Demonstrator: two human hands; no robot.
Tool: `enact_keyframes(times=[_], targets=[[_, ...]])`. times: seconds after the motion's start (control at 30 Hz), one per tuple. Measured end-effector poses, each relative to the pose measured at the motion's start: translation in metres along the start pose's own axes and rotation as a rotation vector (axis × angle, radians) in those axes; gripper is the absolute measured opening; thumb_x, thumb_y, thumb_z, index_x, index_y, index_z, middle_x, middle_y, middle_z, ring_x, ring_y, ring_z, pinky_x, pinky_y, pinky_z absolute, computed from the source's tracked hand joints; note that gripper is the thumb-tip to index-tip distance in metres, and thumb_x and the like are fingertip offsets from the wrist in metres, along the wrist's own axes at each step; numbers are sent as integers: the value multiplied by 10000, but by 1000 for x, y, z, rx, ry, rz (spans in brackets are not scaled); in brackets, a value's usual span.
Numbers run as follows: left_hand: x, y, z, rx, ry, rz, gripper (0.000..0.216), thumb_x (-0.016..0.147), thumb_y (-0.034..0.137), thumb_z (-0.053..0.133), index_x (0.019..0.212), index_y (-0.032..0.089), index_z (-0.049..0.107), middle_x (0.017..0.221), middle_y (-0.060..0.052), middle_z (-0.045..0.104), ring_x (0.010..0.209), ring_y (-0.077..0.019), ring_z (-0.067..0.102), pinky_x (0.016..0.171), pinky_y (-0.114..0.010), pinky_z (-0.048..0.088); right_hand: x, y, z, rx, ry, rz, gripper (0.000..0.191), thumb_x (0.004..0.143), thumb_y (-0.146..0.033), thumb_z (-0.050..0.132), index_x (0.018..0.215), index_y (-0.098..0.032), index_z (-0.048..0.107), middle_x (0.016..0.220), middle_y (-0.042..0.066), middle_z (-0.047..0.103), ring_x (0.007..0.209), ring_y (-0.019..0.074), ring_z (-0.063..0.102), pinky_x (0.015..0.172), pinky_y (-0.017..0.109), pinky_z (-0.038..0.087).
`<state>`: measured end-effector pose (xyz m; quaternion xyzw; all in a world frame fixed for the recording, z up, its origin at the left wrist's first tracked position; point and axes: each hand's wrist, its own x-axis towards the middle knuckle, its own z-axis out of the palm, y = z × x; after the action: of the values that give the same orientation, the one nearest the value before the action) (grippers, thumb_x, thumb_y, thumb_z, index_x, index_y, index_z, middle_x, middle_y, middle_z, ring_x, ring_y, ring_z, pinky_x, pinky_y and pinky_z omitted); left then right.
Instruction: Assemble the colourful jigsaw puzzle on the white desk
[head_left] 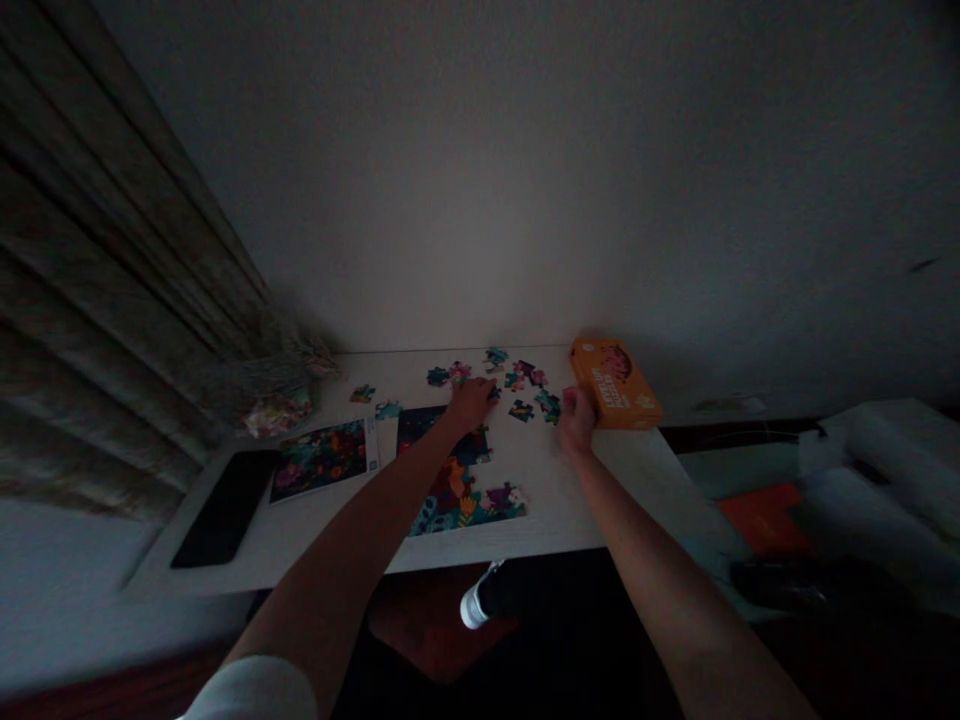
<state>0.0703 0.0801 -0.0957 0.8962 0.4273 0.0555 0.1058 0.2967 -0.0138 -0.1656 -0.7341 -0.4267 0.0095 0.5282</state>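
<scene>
A partly assembled colourful jigsaw puzzle (459, 490) lies on a white table (555, 500). Loose puzzle pieces (517, 380) are scattered behind it. My left hand (471, 402) reaches over the puzzle's top edge, fingers curled down onto a piece among the loose ones. My right hand (576, 420) rests on the table beside an orange puzzle box (615, 384), fingers closed, with what looks like a small piece in them. The room is dim and details are hard to read.
A printed reference picture (321, 458) lies left of the puzzle. A black phone or tablet (225, 508) lies at the table's left end. A curtain (112, 300) hangs at the left. An orange item (765, 518) and pale bundles (885, 460) sit at the right.
</scene>
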Motion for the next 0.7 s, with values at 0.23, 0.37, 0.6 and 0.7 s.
enact_keyframes(times=[0.23,0.37,0.6,0.7], targets=[[-56,-16,4,-87,114,-37,334,1018,202,504,1290,241,693,1482,-99,612,1387,-255,544,1189,-478,361,-6,-11,5,-282,-145,-91,391,800,-338,567,1131,-152,661,1113,187,706,1050,318,631,988,466,477],[-88,-32,-1,-71,159,-52,306,1011,206,509,1234,236,717,1436,-92,645,1358,-241,565,1191,-464,363,-8,-14,6,-386,-193,-168,402,804,-302,571,1161,-151,679,1109,182,728,1075,333,625,1022,495,460],[-111,-71,-26,-7,208,-248,313,988,212,513,1230,224,711,1392,-96,665,1319,-256,598,1171,-412,409,-12,-21,2,-229,-253,-301,393,916,-267,479,1259,-149,631,1258,187,697,1114,296,649,984,433,505],[-117,-98,-37,41,218,-356,321,983,213,501,1233,208,702,1379,-105,669,1304,-254,612,1147,-384,439,-14,-26,-1,-335,-256,-291,362,948,-317,497,1218,-139,660,1234,190,705,1101,305,645,979,431,479]])
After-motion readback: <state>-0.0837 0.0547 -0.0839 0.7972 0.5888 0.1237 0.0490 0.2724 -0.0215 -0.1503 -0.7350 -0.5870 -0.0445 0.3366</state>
